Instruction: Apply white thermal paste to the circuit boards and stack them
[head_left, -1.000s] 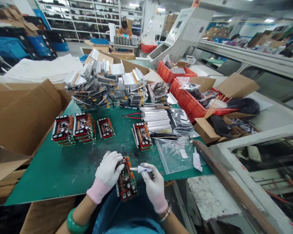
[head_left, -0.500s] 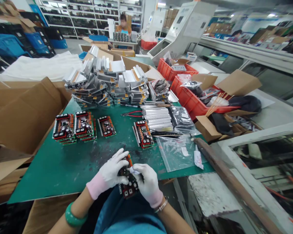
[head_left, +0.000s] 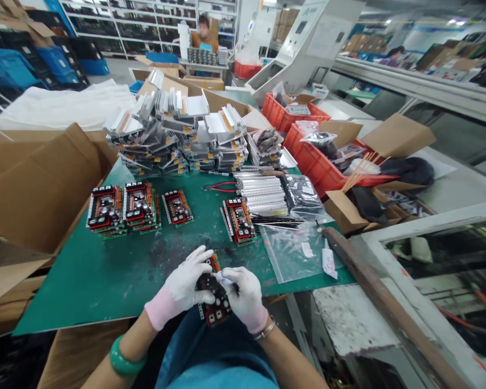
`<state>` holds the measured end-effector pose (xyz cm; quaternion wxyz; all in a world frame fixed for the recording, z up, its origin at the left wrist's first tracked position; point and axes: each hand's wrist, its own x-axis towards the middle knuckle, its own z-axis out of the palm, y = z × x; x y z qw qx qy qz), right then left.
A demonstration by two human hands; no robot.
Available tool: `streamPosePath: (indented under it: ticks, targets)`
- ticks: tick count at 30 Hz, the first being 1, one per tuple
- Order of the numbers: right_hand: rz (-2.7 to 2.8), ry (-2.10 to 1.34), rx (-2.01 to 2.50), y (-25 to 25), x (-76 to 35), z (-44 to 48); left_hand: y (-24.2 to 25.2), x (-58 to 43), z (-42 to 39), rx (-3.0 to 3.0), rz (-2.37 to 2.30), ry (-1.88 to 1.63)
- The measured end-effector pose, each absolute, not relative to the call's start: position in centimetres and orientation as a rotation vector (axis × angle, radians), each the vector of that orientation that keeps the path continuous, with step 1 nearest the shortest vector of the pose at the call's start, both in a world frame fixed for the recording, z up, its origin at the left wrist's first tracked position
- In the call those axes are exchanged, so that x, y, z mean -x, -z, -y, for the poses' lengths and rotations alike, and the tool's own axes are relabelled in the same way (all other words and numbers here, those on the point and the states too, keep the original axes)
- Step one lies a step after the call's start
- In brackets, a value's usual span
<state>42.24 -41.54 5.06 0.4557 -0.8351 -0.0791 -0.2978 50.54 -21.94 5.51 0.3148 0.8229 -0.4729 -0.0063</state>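
At the table's front edge my left hand (head_left: pixel 182 281), in a white glove with a pink cuff, grips a circuit board (head_left: pixel 216 314) by its left side. The board carries dark components and an orange strip at its far end. My right hand (head_left: pixel 246 300), gloved alike, pinches a small white tube (head_left: pixel 222 277) whose tip points at the board's upper middle. Fingers cover part of both board and tube. Beyond my hands lie a single board (head_left: pixel 177 208), two stacks of boards (head_left: pixel 139 208) to the left, and another board (head_left: pixel 240 222) to the right.
Silver heat sinks (head_left: pixel 178 135) are piled at the back of the green table (head_left: pixel 105 292). Red-handled pliers (head_left: pixel 221 186), metal strips (head_left: pixel 263 193), a clear bag (head_left: pixel 285 256) and a second white tube (head_left: pixel 329 262) lie right. A brown bar (head_left: pixel 380 294) borders the table.
My right hand has turned slightly and shifted a little, so more of the white tube shows over the board. My left hand keeps its grip, and the view has moved slightly.
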Motion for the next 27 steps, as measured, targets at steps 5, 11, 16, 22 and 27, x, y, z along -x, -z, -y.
streamPosePath:
  ticks: [5, 11, 16, 22, 27]
  targets:
    - [0.036, 0.653, 1.865, -5.6, -41.4, 42.0, -6.0, -50.6, 21.9, -2.187, 1.291, -0.042]
    - [-0.098, 0.601, 1.781, -5.2, -39.2, 42.5, -7.1, -49.5, 22.1, -2.324, 1.342, -0.189]
    - [-0.024, 0.601, 1.867, -5.2, -38.0, 43.0, -6.9, -48.0, 22.3, -2.297, 1.395, -0.089]
    - [0.092, 0.651, 2.015, -5.3, -38.5, 42.7, -7.1, -48.4, 22.9, -2.256, 1.442, -0.026]
    - [0.115, 0.761, 2.076, -5.2, -39.0, 42.3, -6.9, -48.1, 22.6, -2.223, 1.455, -0.174]
